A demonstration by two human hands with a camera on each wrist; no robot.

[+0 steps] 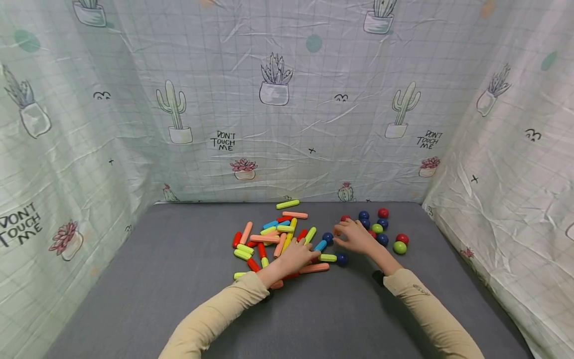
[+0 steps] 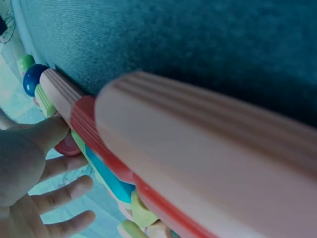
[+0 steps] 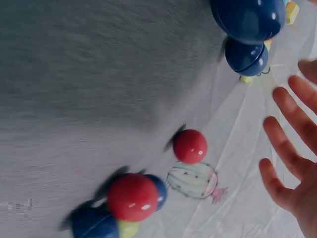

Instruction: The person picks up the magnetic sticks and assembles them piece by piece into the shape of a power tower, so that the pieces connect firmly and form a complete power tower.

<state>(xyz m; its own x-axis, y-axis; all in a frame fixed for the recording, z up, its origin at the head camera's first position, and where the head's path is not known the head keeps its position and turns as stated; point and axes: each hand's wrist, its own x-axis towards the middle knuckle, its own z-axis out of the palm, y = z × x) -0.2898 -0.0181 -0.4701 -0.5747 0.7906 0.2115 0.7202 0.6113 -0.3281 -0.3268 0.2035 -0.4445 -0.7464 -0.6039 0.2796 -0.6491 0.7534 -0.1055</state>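
My left hand (image 1: 293,257) reaches over the right side of a pile of coloured sticks, its fingers spread. In the left wrist view a red ball (image 2: 68,145) shows between thumb and forefinger, and a large salmon stick (image 2: 208,144) fills the foreground. Just right of that hand lie a blue stick (image 1: 320,246) with a dark blue ball (image 1: 328,238) at its end, and a lime stick (image 1: 328,258) meeting another blue ball (image 1: 342,259). My right hand (image 1: 357,237) hovers between these and the loose balls, fingers extended and holding nothing in the right wrist view.
Red, dark blue and lime balls (image 1: 400,247) are scattered to the right on the grey tabletop (image 1: 350,309). Red, salmon, lime, yellow and blue sticks (image 1: 264,239) heap left of centre. A lime stick (image 1: 287,204) lies near the back edge. A printed cactus curtain (image 1: 309,124) surrounds the table.
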